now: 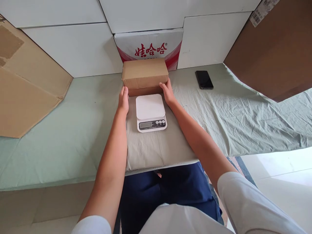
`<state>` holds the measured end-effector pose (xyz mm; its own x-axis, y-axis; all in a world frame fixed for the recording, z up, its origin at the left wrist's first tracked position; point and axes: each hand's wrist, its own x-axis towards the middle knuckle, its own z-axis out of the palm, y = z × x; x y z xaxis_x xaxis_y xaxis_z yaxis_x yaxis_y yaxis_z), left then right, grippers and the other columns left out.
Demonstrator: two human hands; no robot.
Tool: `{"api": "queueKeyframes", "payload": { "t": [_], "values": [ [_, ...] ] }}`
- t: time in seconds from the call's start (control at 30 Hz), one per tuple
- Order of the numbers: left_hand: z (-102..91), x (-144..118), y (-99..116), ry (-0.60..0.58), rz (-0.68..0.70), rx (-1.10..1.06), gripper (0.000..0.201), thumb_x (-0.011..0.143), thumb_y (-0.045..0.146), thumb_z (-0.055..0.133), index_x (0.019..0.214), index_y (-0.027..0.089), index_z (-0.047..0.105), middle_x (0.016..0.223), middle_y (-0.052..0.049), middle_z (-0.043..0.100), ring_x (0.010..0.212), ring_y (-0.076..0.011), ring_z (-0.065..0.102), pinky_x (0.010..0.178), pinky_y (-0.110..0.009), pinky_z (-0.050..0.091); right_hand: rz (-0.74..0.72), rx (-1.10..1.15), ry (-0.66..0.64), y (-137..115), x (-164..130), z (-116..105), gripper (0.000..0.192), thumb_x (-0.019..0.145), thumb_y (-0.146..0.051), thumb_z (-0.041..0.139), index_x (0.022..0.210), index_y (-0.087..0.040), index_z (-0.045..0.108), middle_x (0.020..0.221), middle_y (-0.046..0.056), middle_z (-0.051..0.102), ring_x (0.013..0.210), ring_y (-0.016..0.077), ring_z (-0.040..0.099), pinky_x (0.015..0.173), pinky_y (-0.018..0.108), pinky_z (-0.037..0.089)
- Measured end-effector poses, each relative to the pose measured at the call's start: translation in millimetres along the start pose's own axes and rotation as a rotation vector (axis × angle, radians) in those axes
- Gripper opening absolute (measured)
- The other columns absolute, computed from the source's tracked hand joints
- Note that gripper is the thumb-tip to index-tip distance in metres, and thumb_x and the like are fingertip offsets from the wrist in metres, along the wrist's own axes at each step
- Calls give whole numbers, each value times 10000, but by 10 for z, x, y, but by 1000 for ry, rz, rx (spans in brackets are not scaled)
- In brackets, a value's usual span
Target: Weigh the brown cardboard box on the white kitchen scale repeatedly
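Note:
A small brown cardboard box [145, 72] stands on the cloth-covered table, its upper part jutting out over a darker lower part. My left hand [123, 99] grips its left side low down, thumb toward me. On the right side my right hand [167, 91] holds it, with the thumb on the front face and the other fingers mostly hidden. Between my forearms, just in front of the box, lies a white digital kitchen scale [150, 107] with nothing on its platform. No digits can be made out on its display.
A black phone [204, 79] lies to the right. Large cardboard boxes stand at the left [31, 78] and right [275, 48]. Behind is a white carton with red lettering [149, 45] below white panels [146, 14]. A wrinkled green cloth [80, 130] covers the table.

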<state>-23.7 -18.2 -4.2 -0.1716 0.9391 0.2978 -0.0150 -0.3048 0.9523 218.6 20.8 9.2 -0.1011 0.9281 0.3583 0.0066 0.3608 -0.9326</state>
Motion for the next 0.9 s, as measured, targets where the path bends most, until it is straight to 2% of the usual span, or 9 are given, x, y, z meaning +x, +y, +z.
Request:
{"api": "queueKeyframes", "payload": {
  "t": [0.1,0.2,0.27,0.4,0.5,0.6,0.9],
  "values": [
    [-1,-76,127,7,65,59,798,804,847,558,1338,257,618,1558,-123,570,1565,-280,406,1325,-458,251,-27,-35,37,-144,-16,-7,896,790,-835,493,1496,-307,333,1592,55,471,1510,278,404,1332,507,288],
    [8,-252,364,-7,137,100,791,844,835,509,1390,269,590,1569,-113,555,1567,-293,399,1321,-455,267,-75,-35,-4,-416,-125,-57,858,815,-807,522,1518,-363,306,1589,32,473,1531,285,376,1331,538,289],
    [28,-441,548,-16,190,111,783,866,830,472,1429,295,569,1585,-95,540,1567,-296,400,1316,-448,285,-108,-27,-29,-627,-303,-116,815,835,-774,543,1523,-406,307,1593,9,467,1550,289,352,1336,535,281],
    [97,-960,817,-48,278,67,769,894,794,465,1513,339,507,1651,-51,464,1605,-300,328,1320,-434,286,-116,-30,-72,-897,-855,-246,845,853,-754,551,1559,-374,283,1612,23,434,1554,301,346,1339,506,298],
    [138,-1333,865,-36,275,55,773,908,780,452,1545,344,478,1676,-49,430,1618,-315,291,1329,-455,266,-79,-21,-83,-900,-1230,-306,843,867,-738,562,1564,-353,285,1577,60,467,1469,324,434,1312,564,333],
    [145,-1542,831,-23,233,73,807,901,799,434,1555,328,470,1670,-71,439,1610,-334,306,1322,-482,277,-68,-33,-98,-828,-1416,-317,817,879,-716,572,1560,-359,295,1571,73,461,1437,332,459,1285,588,368],
    [160,-1564,795,-20,163,105,808,901,804,414,1539,314,483,1662,-75,455,1580,-323,371,1301,-468,326,-85,-15,-76,-748,-1411,-301,765,899,-670,571,1553,-377,304,1575,61,440,1446,334,450,1258,590,389]
  ]
}}
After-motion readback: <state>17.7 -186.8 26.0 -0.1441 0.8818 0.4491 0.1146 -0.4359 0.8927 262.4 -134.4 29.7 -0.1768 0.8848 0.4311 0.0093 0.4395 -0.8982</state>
